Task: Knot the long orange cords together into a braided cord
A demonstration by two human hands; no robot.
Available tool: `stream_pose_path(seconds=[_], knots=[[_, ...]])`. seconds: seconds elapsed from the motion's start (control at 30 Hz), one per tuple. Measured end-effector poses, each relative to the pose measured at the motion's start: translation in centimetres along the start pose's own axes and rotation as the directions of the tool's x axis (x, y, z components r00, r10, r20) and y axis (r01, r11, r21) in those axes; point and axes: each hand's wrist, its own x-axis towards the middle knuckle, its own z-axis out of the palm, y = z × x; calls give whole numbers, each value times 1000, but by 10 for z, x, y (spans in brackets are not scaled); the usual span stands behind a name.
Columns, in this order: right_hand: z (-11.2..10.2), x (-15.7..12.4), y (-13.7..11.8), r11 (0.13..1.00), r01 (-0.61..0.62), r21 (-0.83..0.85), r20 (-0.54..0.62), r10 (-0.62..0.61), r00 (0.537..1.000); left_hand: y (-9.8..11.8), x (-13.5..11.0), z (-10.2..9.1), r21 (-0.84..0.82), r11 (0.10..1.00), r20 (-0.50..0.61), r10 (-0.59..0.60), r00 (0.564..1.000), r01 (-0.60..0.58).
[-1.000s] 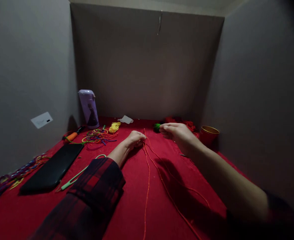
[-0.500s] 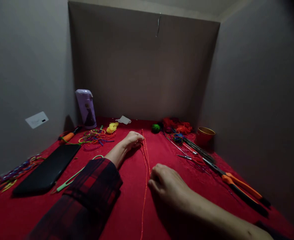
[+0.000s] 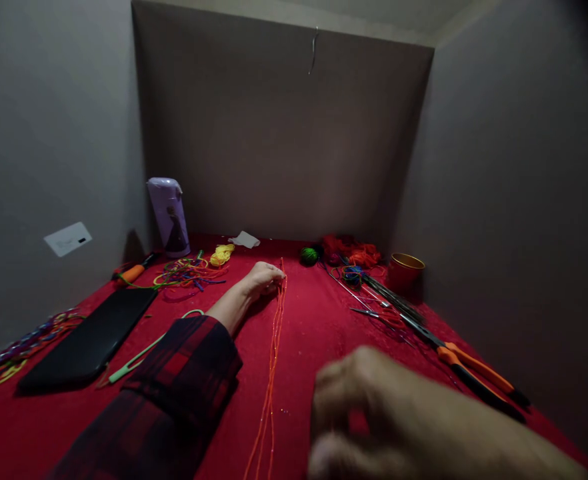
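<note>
Pinched in my left hand (image 3: pixel 265 279) are the upper ends of several thin orange-red cords (image 3: pixel 272 373), near the middle of the red cloth. From those fingers the strands run loosely down the cloth to the bottom edge of the view, side by side. A short end sticks up beyond the fingertips. My right hand (image 3: pixel 359 407) is close to the camera, right of the cords and apart from them. Its fingers are curled, with a gap showing between thumb and forefinger. Motion smears the fingertips, and no cord shows in them.
On the left lie a black phone (image 3: pixel 91 340), a green bodkin (image 3: pixel 134 361), tangled cords (image 3: pixel 189 272) and a purple bottle (image 3: pixel 169 217). Orange-handled pliers (image 3: pixel 467 370), small scissors (image 3: pixel 374 315), a green ball (image 3: pixel 309 256) and a red cup (image 3: pixel 405 273) are on the right. Grey walls enclose the cloth.
My right hand has left the cords and come down and right, nearer the camera. The strands now hang together and have shifted left at the bottom. My left hand keeps its pinch.
</note>
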Motion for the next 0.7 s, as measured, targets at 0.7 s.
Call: stream_pose_path(seconds=[0.7], knots=[[-1, 181, 159, 600, -153, 785, -324, 608, 725, -4, 5, 1, 72, 997, 63, 7, 998, -11]])
